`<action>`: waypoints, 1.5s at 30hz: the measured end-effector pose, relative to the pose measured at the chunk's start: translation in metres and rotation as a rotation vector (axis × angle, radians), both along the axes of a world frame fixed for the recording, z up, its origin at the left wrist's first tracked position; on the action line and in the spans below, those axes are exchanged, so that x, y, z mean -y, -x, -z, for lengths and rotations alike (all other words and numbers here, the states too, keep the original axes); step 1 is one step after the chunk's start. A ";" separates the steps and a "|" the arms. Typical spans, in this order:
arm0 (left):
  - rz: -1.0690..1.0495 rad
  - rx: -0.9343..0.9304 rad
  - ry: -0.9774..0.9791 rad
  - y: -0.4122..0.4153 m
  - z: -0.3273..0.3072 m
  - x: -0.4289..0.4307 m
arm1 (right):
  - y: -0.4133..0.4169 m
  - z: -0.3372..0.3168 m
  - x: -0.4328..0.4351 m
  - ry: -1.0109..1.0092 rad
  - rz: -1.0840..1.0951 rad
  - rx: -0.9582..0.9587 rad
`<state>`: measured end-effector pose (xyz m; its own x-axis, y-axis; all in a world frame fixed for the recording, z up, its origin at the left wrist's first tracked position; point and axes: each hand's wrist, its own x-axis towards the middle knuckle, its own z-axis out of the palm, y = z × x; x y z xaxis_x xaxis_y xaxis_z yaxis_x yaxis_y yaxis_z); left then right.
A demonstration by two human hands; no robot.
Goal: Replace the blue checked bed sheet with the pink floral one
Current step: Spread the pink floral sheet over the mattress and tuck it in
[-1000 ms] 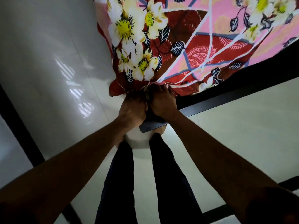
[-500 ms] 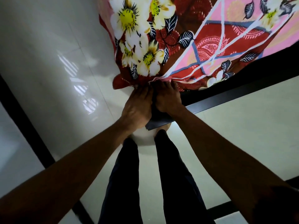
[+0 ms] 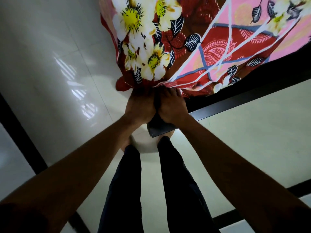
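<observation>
The pink floral sheet (image 3: 210, 47), with white-and-yellow flowers and red panels, covers the bed corner at the top of the view and hangs gathered over it. My left hand (image 3: 140, 105) and my right hand (image 3: 172, 106) lie side by side at that corner. Their fingers stretch forward against the sheet's lower edge, and the fingertips are hidden under the fabric. Both hands rest over the corner of the black bed frame (image 3: 235, 102). No blue checked sheet is in view.
The black frame rail runs from the corner to the upper right. Below lies a glossy white tiled floor (image 3: 58, 73) with dark strips (image 3: 21, 140) across it. My legs in dark trousers (image 3: 127, 182) stand right at the corner.
Both hands have slid forward from the frame corner toward the sheet's edge, and their fingers have gone from curled to stretched, reaching under the fabric. The view has drawn closer to the corner.
</observation>
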<state>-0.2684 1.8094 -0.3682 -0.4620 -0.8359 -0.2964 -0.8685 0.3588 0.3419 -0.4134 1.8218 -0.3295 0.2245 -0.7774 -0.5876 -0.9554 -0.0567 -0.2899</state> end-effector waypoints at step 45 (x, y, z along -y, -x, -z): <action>-0.229 0.033 -0.106 0.066 -0.010 -0.016 | 0.087 0.017 0.047 -0.150 -0.014 -0.187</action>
<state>-0.3348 1.8255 -0.3579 -0.2527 -0.8811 -0.3998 -0.9344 0.1149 0.3373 -0.5006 1.7748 -0.3466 0.1110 -0.6758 -0.7286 -0.9927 -0.0404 -0.1138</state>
